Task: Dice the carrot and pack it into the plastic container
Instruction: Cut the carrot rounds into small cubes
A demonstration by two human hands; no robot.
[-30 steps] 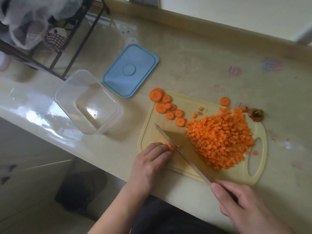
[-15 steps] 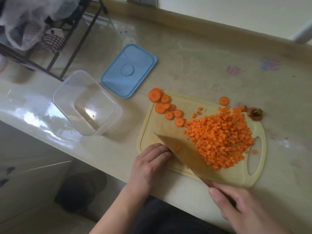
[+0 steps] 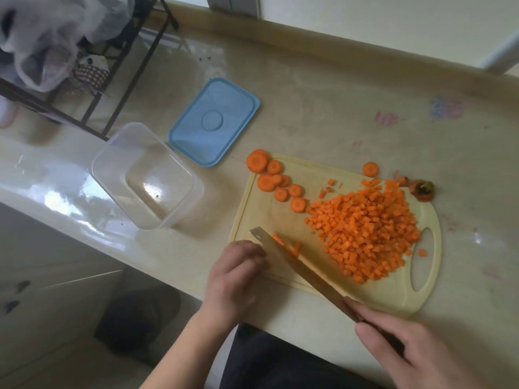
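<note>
Both my hands are at the near edge of the cutting board (image 3: 427, 301): my right hand (image 3: 415, 352) is wrapped around the knife (image 3: 297, 265) handle, my left hand (image 3: 238, 273) rests with curled fingers beside the blade, holding nothing I can see. Beyond lies the pile of diced carrot (image 3: 365, 228), then carrot slices (image 3: 276, 181). Farther left stand the clear container (image 3: 146, 175) and its blue lid (image 3: 213, 122).

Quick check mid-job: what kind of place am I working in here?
Most likely a home kitchen: a glossy beige countertop carrying a pale yellow plastic cutting board with diced orange carrot, plus a clear plastic container.
</note>
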